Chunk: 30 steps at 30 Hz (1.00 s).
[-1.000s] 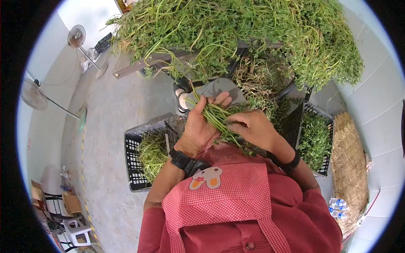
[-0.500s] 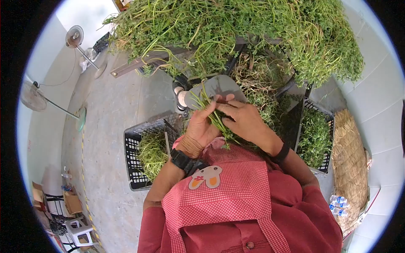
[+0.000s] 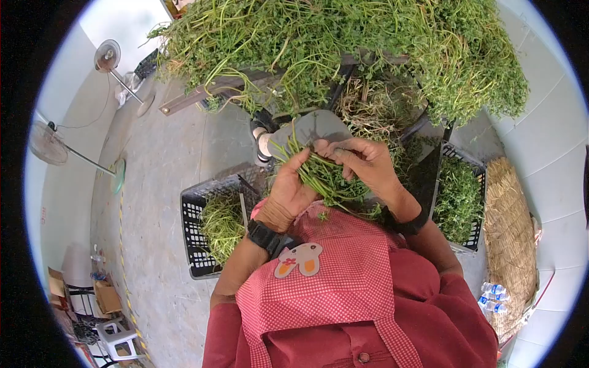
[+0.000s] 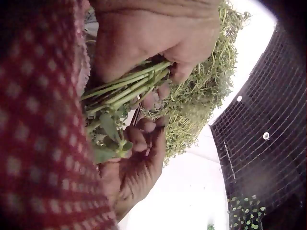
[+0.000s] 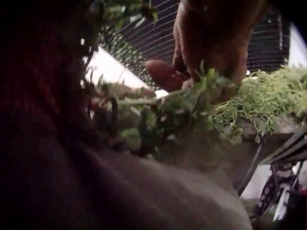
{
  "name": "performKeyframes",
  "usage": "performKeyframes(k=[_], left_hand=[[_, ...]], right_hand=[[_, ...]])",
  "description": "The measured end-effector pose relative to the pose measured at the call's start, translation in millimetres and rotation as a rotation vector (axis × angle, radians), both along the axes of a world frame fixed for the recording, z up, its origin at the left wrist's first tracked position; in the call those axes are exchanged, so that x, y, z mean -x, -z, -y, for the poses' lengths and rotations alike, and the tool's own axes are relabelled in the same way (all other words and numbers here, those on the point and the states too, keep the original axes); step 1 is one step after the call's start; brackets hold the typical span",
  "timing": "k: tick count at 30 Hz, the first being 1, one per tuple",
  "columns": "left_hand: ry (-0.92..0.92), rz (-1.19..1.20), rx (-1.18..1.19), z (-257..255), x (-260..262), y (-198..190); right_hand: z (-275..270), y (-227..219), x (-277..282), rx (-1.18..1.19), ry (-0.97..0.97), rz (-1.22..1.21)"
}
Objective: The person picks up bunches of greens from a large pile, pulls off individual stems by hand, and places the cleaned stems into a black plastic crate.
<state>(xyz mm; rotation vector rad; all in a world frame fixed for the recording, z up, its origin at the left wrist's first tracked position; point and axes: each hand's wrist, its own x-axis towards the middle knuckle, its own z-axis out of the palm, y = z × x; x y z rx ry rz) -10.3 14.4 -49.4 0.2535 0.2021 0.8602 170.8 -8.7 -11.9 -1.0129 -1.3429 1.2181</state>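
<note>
In the head view the left hand (image 3: 291, 189) grips a small bunch of green stems (image 3: 317, 178) in front of the apron, thumb across the stems. The right hand (image 3: 370, 167) is just right of it, thumb and fingertips brought together at the bunch's upper side; what they pinch is too small to tell. Seen from the left wrist, the left hand (image 4: 148, 40) lies over the stems (image 4: 127, 91), and the right hand (image 4: 139, 172) is below with curled fingers. Leaves (image 5: 177, 108) hang in front of the right hand (image 5: 213, 43) in the right wrist view.
A large heap of greens (image 3: 343, 37) covers the table ahead. Black crates (image 3: 197, 245) with greens stand left and right, the right one holding leafy greens (image 3: 457, 199). Dry stalks (image 3: 374, 110) lie under the table. Fans (image 3: 108, 56), a straw roll (image 3: 509, 245) and bottles (image 3: 494, 297) are farther out.
The right hand moved onto the stems beside the left thumb, then drew back a little to the right with its fingertips together. The left hand keeps its grip, and the bunch looks more spread.
</note>
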Motion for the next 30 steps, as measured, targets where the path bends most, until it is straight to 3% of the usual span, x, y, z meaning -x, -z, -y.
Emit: performKeyframes(k=[2, 4, 5, 9, 13, 15, 18, 20, 22, 23, 25, 26, 28, 30], left_hand=[[-0.023, -0.015, -0.010, 2.1, -3.2, -4.9], [-0.050, -0.030, -0.021, 2.9, -3.4, -9.2], [-0.076, -0.030, -0.030, 3.3, -3.1, -9.3], [-0.070, -0.006, -0.057, 4.0, -6.8, -11.2], [-0.017, -0.041, -0.091, 13.4, -6.8, -17.2], [-0.066, -0.096, -0.095, 14.3, -8.3, -17.6], [-0.032, -0.162, 0.035, 8.7, -3.3, 0.8], [-0.048, -0.251, -0.002, -1.4, -1.3, 10.1], [-0.067, -0.344, -0.026, 1.0, -3.1, 2.3], [-0.064, -0.359, -0.029, 2.7, -5.0, -2.6], [-0.060, -0.374, -0.028, 6.1, -6.8, -11.8], [-0.027, -0.374, -0.089, 6.0, -7.2, -13.9], [0.005, -0.373, -0.153, 6.7, -8.8, -20.1], [-0.070, -0.554, -0.111, 8.9, -12.1, -27.7]], right_hand=[[4.0, -2.6, -6.3, 0.012, -0.042, -0.009], [10.7, -14.2, -14.4, 0.294, -0.143, -0.193], [12.6, -12.5, -14.8, 0.296, -0.144, -0.194], [18.1, -9.4, -8.3, 0.237, -0.255, 0.062], [17.0, -2.1, 16.4, 0.071, -0.117, 0.343], [5.7, 16.3, 27.5, -0.643, 0.095, 0.605], [-1.3, 18.8, 24.6, -0.547, 0.096, 0.594], [-8.0, 16.1, 20.6, -0.555, 0.129, 0.584], [-1.2, 4.8, 13.3, -0.114, -0.024, 0.437], [-0.6, 1.2, 7.8, -0.115, -0.026, 0.437], [0.9, -2.0, -1.8, 0.137, -0.175, 0.117], [3.1, 4.7, -0.2, 0.174, -0.186, -0.204], [10.3, -0.9, -2.6, 0.192, -0.217, -0.327], [10.1, 1.6, -8.7, 0.156, -0.254, -0.452]])
